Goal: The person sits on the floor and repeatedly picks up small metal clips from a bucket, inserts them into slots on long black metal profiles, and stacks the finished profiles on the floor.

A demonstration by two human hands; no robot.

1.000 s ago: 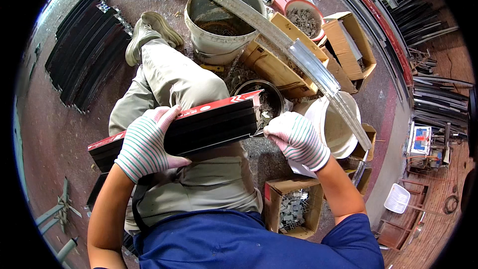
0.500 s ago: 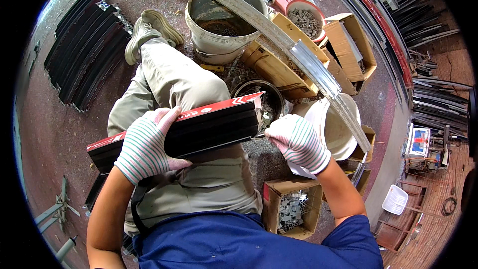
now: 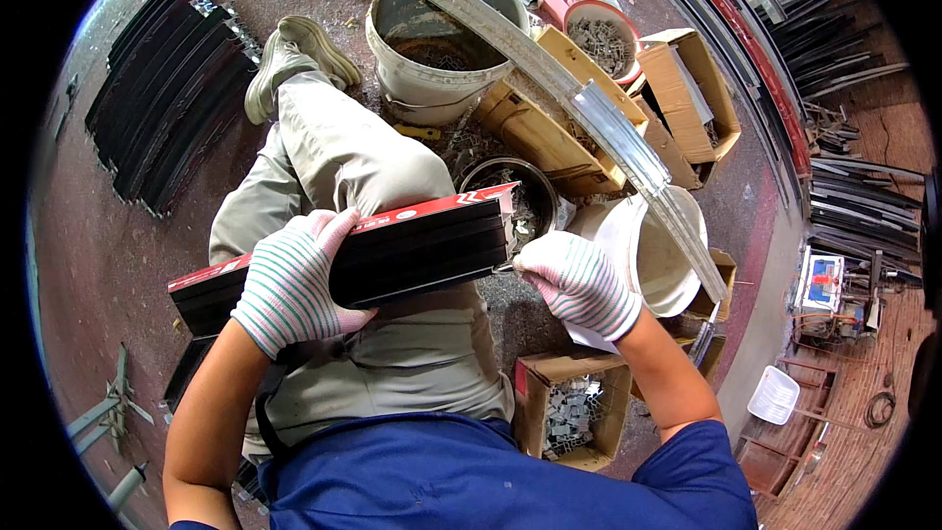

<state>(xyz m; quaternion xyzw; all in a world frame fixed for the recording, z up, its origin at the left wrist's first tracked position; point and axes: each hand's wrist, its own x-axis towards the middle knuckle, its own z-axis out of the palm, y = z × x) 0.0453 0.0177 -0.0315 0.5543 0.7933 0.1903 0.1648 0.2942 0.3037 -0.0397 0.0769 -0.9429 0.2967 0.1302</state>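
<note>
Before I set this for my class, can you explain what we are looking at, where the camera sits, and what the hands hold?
No machine here: a seated person works with two gloved hands. The one fisheye camera is worn on the head and looks down, so edges bend. The left hand clasps a bundle of black strips with a red edge, across the lap. The right hand is at the bundle's end, its grip hidden. On the floor lie a grey bucket, a white bucket, a cardboard box of small metal parts and more black strips.

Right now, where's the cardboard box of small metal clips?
Head view, lower right: the cardboard box of metal clips sits on the floor under the right hand, beside the person's right hip.
</note>
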